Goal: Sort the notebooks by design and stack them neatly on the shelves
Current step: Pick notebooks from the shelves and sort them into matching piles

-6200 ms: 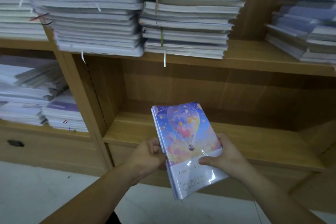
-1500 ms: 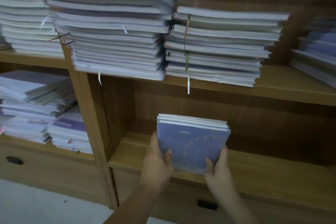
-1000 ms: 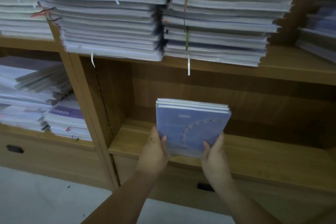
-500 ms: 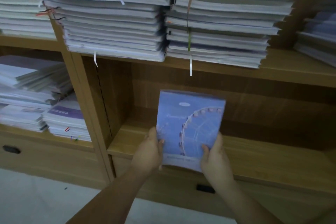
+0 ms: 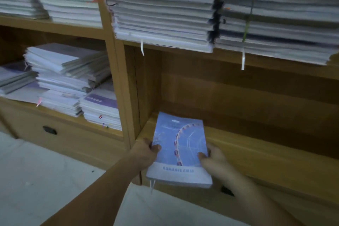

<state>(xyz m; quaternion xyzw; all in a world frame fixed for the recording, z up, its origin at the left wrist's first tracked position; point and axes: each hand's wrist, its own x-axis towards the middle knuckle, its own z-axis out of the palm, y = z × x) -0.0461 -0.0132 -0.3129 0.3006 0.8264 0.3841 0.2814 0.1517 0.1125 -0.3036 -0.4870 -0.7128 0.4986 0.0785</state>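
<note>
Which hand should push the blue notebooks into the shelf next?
Probably the right hand: it holds the right edge of the notebooks with bare shelf beside it. The left hand holds the other edge, close against the wooden side wall.

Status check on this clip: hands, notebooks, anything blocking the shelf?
Left hand and right hand both grip the ferris-wheel notebooks. Far end over the lower shelf, near end overhanging. Nothing seen in the way.

Forearms extended forward, left hand [image 5: 146,149] and right hand [image 5: 214,158] gripping notebooks [image 5: 180,145] at sides, thumbs on top
</note>
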